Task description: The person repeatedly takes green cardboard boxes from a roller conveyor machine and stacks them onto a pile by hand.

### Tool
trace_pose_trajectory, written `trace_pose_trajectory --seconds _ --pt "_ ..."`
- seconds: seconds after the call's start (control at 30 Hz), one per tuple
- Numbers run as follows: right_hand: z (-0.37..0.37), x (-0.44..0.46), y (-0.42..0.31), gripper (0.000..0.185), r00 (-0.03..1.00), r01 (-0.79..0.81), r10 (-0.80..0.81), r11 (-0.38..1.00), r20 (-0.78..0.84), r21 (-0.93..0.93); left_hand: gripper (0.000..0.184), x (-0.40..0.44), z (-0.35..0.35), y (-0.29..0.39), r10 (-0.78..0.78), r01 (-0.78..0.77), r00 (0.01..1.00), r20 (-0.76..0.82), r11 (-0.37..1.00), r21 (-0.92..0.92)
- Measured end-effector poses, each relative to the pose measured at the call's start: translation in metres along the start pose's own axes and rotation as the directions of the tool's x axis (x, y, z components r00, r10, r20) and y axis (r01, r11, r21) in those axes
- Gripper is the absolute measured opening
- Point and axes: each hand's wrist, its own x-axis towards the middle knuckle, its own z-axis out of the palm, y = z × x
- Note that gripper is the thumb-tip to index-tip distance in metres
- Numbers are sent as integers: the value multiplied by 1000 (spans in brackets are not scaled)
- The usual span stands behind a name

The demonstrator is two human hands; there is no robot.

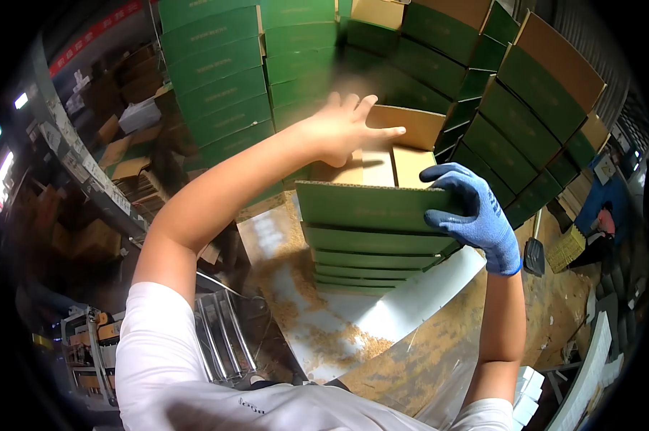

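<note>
My left hand (346, 129), bare, reaches over an open carton with its fingers spread and nothing held in them. My right hand (475, 208) wears a blue knit glove and curves around the right front corner of that carton, thumb and fingers apart. Whether the glove presses on the cardboard I cannot tell. The open green carton (371, 207) tops a stack of green cartons (367, 257). Inside it lie light brown cardboard boxes (412, 164), partly hidden behind the front panel and my left hand.
Tall stacks of green cartons (220, 79) rise at the back, with more stacks (533, 108) at the right. A white sheet (324, 352) strewn with shavings lies on the floor. Metal rollers (224, 334) stand at lower left. Far right are a dustpan (534, 256) and a person (605, 221).
</note>
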Motion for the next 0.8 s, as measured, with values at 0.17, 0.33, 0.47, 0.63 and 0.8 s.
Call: trace_pose_trajectory --seconds 0.17,0.33,0.47,0.63,0.8 --pt "4 9 16 41 992 -125 124 980 20 154 95 3 -20 6 -2 8 989 150 999 -43" --pt "43 10 3 78 856 -471 349 829 -381 -302 59 -21 23 -13 9 36 998 57 673 -739" --pt "56 6 33 105 739 -624 278 625 -614 -468 62 -44 41 -24 50 266 963 263 -60 -962" --pt "36 17 49 86 746 -649 658 753 -105 109 82 -64 70 22 -379 177 925 37 344 -922" --pt "35 15 54 68 666 -666 736 661 -126 346 71 -64 106 45 -653 -140 716 247 -481 -865"
